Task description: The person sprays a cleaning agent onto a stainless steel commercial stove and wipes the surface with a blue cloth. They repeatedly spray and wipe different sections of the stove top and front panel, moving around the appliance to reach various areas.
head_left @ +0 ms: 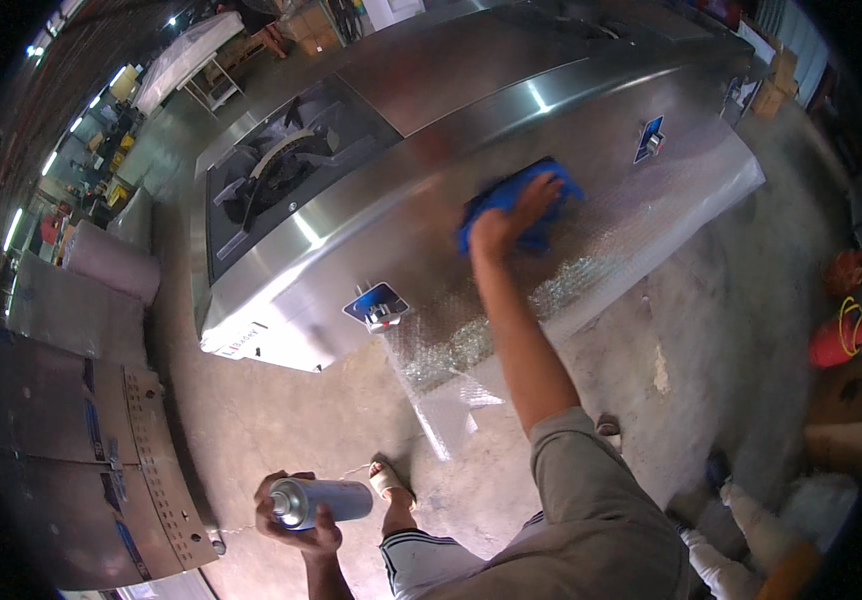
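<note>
My right hand [519, 213] presses a blue cloth [516, 203] flat against the front panel of a long stainless steel stove unit [471, 150]. The arm reaches up from the lower right, sleeve grey-green. My left hand [296, 520] is low at the bottom left, gripping a silver spray can [323, 500] held sideways above the concrete floor. Two blue-backed control knobs [378, 305] [650, 138] sit on the panel, one on each side of the cloth. A burner ring [281, 165] shows in the stove top at the left.
Bubble wrap [511, 330] hangs from the panel's lower edge onto the concrete floor. Stacked steel panels [81, 440] lie at the left. A red container with a yellow cord [839, 335] stands at the right. My sandalled foot [389, 482] is beside the can.
</note>
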### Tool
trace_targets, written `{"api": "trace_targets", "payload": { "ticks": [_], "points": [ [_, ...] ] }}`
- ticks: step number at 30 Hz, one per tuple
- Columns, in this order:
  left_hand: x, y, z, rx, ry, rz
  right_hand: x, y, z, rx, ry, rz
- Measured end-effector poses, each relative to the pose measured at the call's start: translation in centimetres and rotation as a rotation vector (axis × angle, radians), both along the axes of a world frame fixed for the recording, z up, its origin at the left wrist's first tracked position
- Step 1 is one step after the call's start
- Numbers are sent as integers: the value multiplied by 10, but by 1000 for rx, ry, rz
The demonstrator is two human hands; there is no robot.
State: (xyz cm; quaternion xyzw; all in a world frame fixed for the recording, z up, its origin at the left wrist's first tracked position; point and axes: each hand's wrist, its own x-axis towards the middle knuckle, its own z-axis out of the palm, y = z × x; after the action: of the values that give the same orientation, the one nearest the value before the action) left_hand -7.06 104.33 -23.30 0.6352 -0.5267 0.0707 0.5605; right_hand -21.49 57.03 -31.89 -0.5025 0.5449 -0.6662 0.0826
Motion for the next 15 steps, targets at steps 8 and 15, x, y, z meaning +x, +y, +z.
{"api": "trace_targets", "payload": {
  "ticks": [8,15],
  "points": [
    [-29,24,-2,27,113,110,62,63,0,207,-132,287],
    [-36,7,-5,82,158,95,129,103,-11,468,-52,160]
  ]
}}
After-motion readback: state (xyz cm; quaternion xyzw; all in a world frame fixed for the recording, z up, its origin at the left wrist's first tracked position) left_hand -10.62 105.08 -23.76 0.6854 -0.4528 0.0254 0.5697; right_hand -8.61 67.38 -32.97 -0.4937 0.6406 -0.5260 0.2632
